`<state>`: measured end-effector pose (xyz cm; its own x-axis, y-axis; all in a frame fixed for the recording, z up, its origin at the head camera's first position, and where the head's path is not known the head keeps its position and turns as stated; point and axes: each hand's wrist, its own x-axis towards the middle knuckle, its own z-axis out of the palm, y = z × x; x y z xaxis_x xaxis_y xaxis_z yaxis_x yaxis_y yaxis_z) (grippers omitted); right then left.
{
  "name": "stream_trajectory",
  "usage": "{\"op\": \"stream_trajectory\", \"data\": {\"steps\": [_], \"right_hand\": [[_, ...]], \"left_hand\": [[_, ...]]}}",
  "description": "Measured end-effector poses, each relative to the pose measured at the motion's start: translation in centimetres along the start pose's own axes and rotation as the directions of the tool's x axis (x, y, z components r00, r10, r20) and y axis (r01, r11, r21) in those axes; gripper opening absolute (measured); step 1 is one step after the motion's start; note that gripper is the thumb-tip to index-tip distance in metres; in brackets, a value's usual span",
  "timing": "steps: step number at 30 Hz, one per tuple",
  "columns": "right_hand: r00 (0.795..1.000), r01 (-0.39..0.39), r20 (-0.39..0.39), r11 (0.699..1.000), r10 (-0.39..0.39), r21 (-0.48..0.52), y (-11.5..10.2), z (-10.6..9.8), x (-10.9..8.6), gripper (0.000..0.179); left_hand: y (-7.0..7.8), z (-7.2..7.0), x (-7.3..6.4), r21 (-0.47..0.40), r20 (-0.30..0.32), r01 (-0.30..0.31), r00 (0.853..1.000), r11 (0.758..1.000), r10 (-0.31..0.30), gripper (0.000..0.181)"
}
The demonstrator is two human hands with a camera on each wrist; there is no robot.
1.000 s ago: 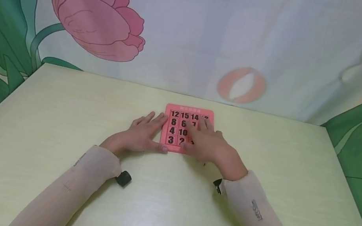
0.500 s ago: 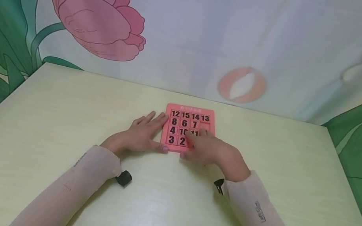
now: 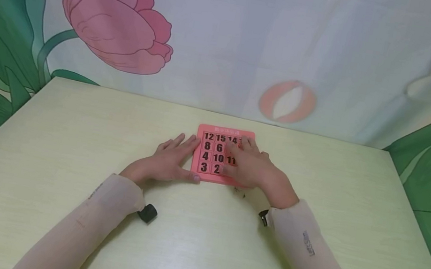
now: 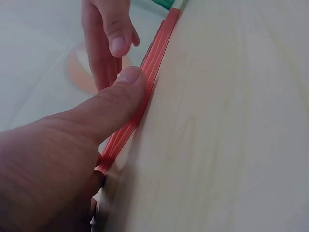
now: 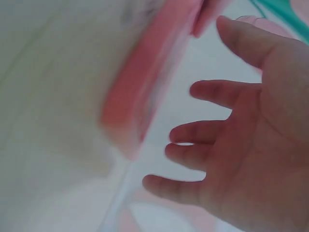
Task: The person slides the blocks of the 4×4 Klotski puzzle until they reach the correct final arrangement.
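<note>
A pink sliding number puzzle lies flat on the table, with black-numbered tiles in its frame. My left hand rests against its left side with spread fingers, the thumb at the near left corner. In the left wrist view, that thumb presses along the puzzle's edge. Above the right-hand tiles is my right hand, its fingertips over the upper rows, hiding much of the right side. The right wrist view shows its palm with fingers extended and apart, beside the blurred pink frame.
The pale wooden table extends around the puzzle. Behind its far edge hangs a curtain printed with a pink flower and green leaves. Small black devices sit at both cuffs.
My right hand first drew back toward me, showing a gap under the 13 tile, then moved forward over the upper right tiles again. My left hand has stayed in place.
</note>
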<state>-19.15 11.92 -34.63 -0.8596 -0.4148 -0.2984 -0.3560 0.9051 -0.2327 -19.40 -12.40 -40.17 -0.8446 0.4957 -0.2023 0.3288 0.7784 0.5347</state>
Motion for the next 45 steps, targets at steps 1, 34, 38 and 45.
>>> {"op": "stream_trajectory", "data": {"steps": [1, 34, 38, 45], "right_hand": [[1.000, 0.001, 0.002, 1.000, -0.001, 0.012, 0.3, 0.1, 0.3, 0.076], [0.997, 0.073, 0.037, 0.997, -0.074, 0.041, -0.5, 0.3, 1.5, 0.073], [0.994, 0.096, 0.041, 0.994, -0.098, 0.048, -0.4, 0.2, 1.9, 0.073], [0.999, 0.000, 0.033, 0.997, -0.002, 0.072, 0.7, -0.5, 1.5, 0.065]], "left_hand": [[0.0, 0.0, 0.0, 0.002, 0.002, -0.002, 1.000, 1.000, 0.002, 0.110], [0.2, -0.1, -0.1, 0.016, 0.008, -0.006, 1.000, 1.000, 0.006, 0.110], [0.2, -0.1, -0.1, 0.024, 0.005, 0.005, 1.000, 1.000, -0.005, 0.111], [0.1, 0.1, 0.1, 0.028, 0.004, 0.010, 1.000, 1.000, -0.010, 0.109]]}}
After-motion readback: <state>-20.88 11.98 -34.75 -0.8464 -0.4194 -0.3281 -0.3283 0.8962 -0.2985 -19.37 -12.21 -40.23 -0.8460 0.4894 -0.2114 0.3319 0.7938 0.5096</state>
